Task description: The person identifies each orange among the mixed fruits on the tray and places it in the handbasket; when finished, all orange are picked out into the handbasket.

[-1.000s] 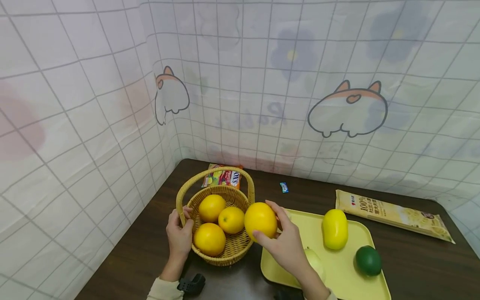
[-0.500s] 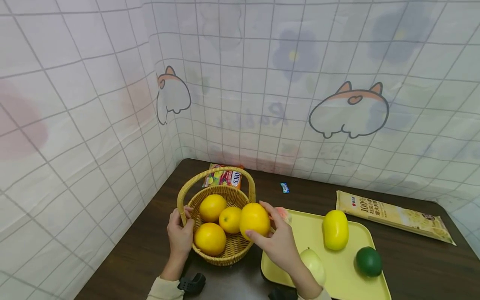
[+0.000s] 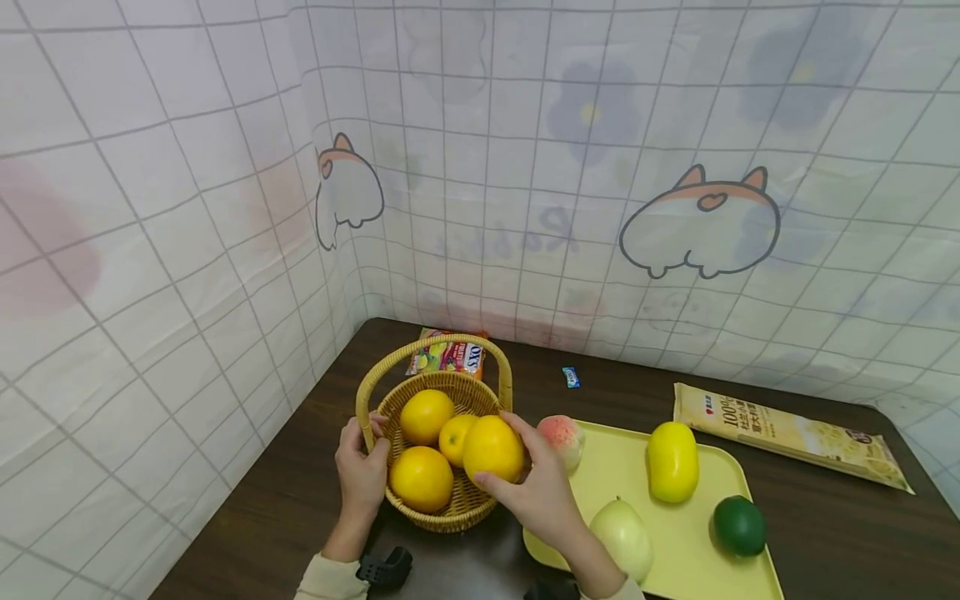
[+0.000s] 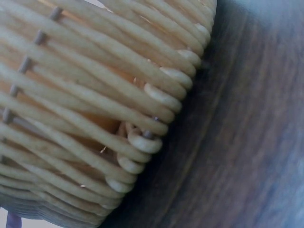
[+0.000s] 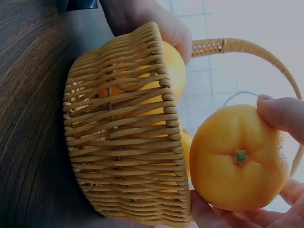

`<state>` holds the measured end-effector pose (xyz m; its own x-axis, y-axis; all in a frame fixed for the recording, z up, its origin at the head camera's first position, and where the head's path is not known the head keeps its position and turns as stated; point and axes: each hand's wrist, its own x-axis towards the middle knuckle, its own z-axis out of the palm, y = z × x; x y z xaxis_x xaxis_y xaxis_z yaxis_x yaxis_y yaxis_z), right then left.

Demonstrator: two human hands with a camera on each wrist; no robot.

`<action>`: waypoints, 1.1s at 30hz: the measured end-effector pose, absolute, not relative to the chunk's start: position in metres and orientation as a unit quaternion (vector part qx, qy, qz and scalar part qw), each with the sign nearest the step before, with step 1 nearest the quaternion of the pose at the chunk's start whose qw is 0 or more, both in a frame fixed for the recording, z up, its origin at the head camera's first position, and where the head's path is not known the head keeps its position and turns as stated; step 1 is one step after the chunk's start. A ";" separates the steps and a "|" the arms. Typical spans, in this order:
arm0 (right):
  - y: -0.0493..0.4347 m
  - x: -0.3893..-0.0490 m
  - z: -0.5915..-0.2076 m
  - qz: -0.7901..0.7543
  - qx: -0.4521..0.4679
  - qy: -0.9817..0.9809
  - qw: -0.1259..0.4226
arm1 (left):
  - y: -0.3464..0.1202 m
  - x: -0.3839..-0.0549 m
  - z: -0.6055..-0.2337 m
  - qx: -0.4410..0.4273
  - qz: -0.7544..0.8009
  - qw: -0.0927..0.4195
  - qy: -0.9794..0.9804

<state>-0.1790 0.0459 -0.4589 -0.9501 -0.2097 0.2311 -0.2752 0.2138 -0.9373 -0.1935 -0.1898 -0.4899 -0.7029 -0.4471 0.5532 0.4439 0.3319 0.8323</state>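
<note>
My right hand (image 3: 542, 492) holds an orange (image 3: 492, 450) over the right side of a wicker basket (image 3: 450, 523). In the right wrist view the orange (image 5: 240, 161) shows its green stem end, just above the basket's rim, with thumb and fingers around it. Inside the basket lie two more oranges (image 3: 422, 479) and a smaller yellow lemon-like fruit (image 3: 454, 439), partly hidden by the held orange. My left hand (image 3: 362, 467) grips the basket's left rim at the foot of its arched handle (image 3: 431, 340). Only woven basket wall (image 4: 95, 95) and tabletop fill the left wrist view.
To the right, a yellow tray (image 3: 600, 492) carries a peach (image 3: 562, 442), a pear (image 3: 622, 540), a yellow mango-like fruit (image 3: 672, 462) and a dark green fruit (image 3: 739, 526). Behind lie a candy bag (image 3: 450, 357), a small blue packet (image 3: 571, 377) and a long food packet (image 3: 787, 433).
My right hand has carried the orange leftward from the basket's right edge to over its opening. The peach and pear on the tray have come into fuller view. The left hand stays put.
</note>
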 end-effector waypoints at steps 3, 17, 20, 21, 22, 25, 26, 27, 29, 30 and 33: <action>0.043 -0.178 -0.459 0.598 0.159 -0.785 0.034 | -0.189 -0.194 -0.489 -0.001 -0.578 0.387 -0.719; 0.033 -0.178 -0.462 0.545 0.189 -0.815 0.055 | -0.190 -0.194 -0.490 0.002 -0.579 0.385 -0.719; 0.035 -0.178 -0.463 0.551 0.188 -0.811 0.053 | -0.189 -0.194 -0.490 0.002 -0.579 0.384 -0.719; 0.035 -0.178 -0.463 0.553 0.189 -0.810 0.053 | -0.189 -0.194 -0.490 0.002 -0.580 0.383 -0.719; 0.036 -0.178 -0.463 0.553 0.190 -0.809 0.053 | -0.189 -0.194 -0.490 0.002 -0.581 0.383 -0.718; 0.037 -0.177 -0.462 0.552 0.197 -0.809 0.052 | -0.189 -0.194 -0.490 0.002 -0.582 0.381 -0.718; 0.038 -0.177 -0.461 0.552 0.200 -0.808 0.050 | -0.190 -0.194 -0.491 0.002 -0.582 0.381 -0.718; 0.038 -0.177 -0.461 0.551 0.203 -0.808 0.049 | -0.190 -0.194 -0.491 0.002 -0.582 0.379 -0.719; 0.039 -0.177 -0.460 0.550 0.211 -0.807 0.045 | -0.190 -0.194 -0.492 0.004 -0.582 0.377 -0.720; 0.039 -0.177 -0.460 0.549 0.214 -0.807 0.044 | -0.190 -0.194 -0.492 0.005 -0.583 0.375 -0.721; 0.040 -0.177 -0.460 0.549 0.223 -0.805 0.038 | -0.190 -0.194 -0.491 0.005 -0.585 0.373 -0.720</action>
<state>-0.1771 0.0405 -0.4600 -0.8978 -0.3171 0.3055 -0.4001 0.2978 -0.8667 -0.1940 -0.1898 -0.4914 -0.7220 -0.4428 0.5317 0.4294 0.3158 0.8461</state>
